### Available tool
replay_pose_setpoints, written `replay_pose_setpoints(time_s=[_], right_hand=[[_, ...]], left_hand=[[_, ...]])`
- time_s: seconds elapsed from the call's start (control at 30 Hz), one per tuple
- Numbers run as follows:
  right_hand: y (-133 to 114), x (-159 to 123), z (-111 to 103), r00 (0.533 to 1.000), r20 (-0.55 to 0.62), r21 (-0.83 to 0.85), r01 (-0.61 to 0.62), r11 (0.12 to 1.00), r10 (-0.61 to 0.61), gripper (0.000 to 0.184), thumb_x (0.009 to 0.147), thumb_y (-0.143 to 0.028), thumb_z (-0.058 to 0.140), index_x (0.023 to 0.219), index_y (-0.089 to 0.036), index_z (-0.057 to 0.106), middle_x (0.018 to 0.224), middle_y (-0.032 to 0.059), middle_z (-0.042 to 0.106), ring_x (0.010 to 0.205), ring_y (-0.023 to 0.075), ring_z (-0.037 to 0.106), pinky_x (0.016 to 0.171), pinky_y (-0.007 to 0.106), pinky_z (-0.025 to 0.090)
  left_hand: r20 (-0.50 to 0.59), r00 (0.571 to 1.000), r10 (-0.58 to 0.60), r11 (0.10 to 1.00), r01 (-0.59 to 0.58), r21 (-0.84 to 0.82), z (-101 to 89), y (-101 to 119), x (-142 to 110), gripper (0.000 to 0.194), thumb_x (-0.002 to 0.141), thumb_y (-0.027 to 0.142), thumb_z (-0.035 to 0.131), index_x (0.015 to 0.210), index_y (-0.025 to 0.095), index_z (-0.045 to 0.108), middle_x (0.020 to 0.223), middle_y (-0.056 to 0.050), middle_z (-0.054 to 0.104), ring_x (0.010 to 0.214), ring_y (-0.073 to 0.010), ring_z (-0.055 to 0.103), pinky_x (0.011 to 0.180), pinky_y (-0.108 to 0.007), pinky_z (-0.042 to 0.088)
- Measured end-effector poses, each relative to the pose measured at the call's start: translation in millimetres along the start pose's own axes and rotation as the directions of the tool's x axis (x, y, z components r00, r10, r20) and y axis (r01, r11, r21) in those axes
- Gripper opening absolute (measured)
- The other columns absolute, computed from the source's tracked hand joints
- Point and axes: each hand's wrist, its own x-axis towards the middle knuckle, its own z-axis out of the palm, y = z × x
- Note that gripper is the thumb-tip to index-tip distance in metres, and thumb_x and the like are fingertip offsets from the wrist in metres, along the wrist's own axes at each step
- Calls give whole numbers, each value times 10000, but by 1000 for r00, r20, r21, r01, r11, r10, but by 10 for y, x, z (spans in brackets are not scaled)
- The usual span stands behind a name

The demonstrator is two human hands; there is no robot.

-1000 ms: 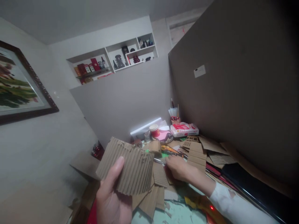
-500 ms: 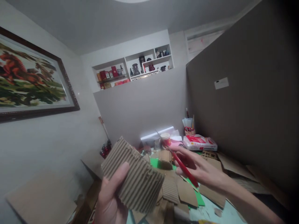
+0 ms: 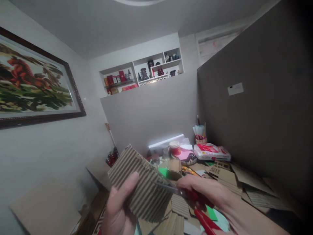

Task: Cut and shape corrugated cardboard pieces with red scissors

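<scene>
A piece of corrugated cardboard (image 3: 144,192), its ridged side facing me, is pinched in my left hand (image 3: 121,204) with the thumb across its face. One edge of the cardboard looks rough and torn. My right hand (image 3: 210,192) is closed round a pair of red-handled scissors (image 3: 205,220). The metal blades reach leftward over the right part of the cardboard; motion blur hides whether they grip it. Beneath my hands lie more cut cardboard pieces (image 3: 179,205), and a rolled cardboard piece (image 3: 174,169) stands just behind.
At the back are a red and white paper cup (image 3: 174,148), a red and white plastic package (image 3: 212,152) and a holder (image 3: 201,139) with pens and scissors. Flat cardboard sheets (image 3: 227,176) pile up on the right. Grey partitions (image 3: 151,111) rise behind and to the right.
My right hand has come down and nearer with the scissors, whose blades have swung from pointing up to lying over the cardboard. The left hand keeps the cardboard almost in place.
</scene>
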Motion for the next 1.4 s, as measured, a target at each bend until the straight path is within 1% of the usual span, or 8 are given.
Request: replay_pose_setpoints(time_s=[0.13,0.23,0.37,0.53,0.97,1.13,1.23,1.4], right_hand=[[36,-12,4,979,-79,-144,175,974,-187,757,843,-336,760,1481,-506,390,1473,-13,580,1284,283,612,967,344,583],[-67,22,13,965,-139,-196,195,961,-224,738,804,-330,798,1444,-455,452,1379,11,650,1168,273,683,899,315,608],[-317,108,-10,989,-130,-195,41,980,-68,467,799,-335,754,1254,-322,647,1043,33,758,791,213,726,662,276,607],[-552,218,-84,998,-38,-181,-58,982,52,116,792,-348,698,882,-275,690,659,-19,648,565,171,573,506,256,492],[-493,242,-30,997,-16,-201,-82,976,80,246,944,-464,576,898,-239,664,905,32,732,745,187,644,647,278,537],[-469,235,-33,997,28,-173,-60,983,66,233,996,-405,511,972,-240,673,822,13,701,668,160,594,581,245,503],[-464,220,-13,1000,-3,-116,-7,993,7,277,997,-416,493,848,-246,653,742,5,670,633,163,574,590,258,499],[-451,246,-18,998,31,-106,-55,993,58,291,984,-448,519,788,-241,582,707,-11,617,613,156,537,574,257,460]], left_hand=[[-11,1000,-12,998,13,61,-41,-41,21,532,481,193,987,959,179,752,968,-55,792,766,-200,759,736,-252,634],[62,998,-1,994,-6,110,-49,-63,44,423,557,217,967,919,189,749,931,-35,786,756,-171,752,737,-226,625],[115,993,13,988,-31,154,-37,-80,39,421,629,246,933,1007,211,751,959,-41,782,871,-217,758,802,-285,627],[87,996,17,988,-30,153,9,-115,-4,528,652,255,921,1139,199,725,974,-62,782,963,-267,748,904,-365,599],[59,998,14,993,-21,119,151,-206,-59,536,706,249,877,1203,167,695,989,-91,777,933,-272,746,878,-381,603],[28,1000,9,989,-13,148,176,-213,-85,572,727,259,861,1250,156,653,1006,-103,771,935,-269,744,877,-376,600],[-30,1000,8,991,-4,132,182,-216,-101,538,779,249,824,1273,182,624,1009,-89,770,941,-249,744,891,-365,593],[38,999,-11,991,6,132,191,-230,-113,607,765,248,833,1314,176,586,1038,-99,765,963,-257,743,897,-361,588]])
